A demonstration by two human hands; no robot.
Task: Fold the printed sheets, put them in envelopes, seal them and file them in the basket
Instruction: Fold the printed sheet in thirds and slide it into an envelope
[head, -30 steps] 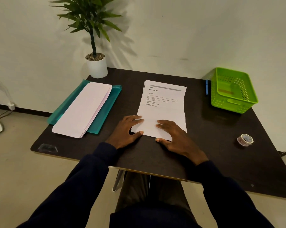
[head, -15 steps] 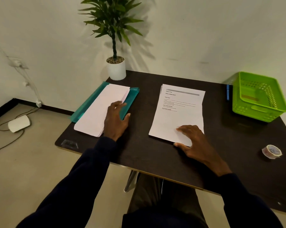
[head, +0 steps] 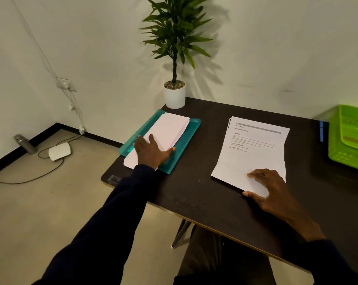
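Note:
A stack of printed sheets (head: 254,153) lies flat on the dark table (head: 194,194). My right hand (head: 270,188) rests on the near edge of the stack with its fingers spread and its thumb on the table. To the left, a pile of white envelopes (head: 169,130) sits on a teal folder (head: 184,149). My left hand (head: 151,151) lies flat on the near end of the envelopes, fingers straight. The green basket (head: 346,140) stands at the right edge of the view, partly cut off.
A potted plant (head: 175,93) stands at the table's back left corner by the wall. A blue pen (head: 321,131) lies beside the basket. On the floor to the left are cables, a white device (head: 58,151) and a grey bottle (head: 26,144).
My left hand left the printed sheets and moved left onto the envelope pile, then slid further over it. The right hand stayed on the sheets. The view turned left, hiding the tape roll.

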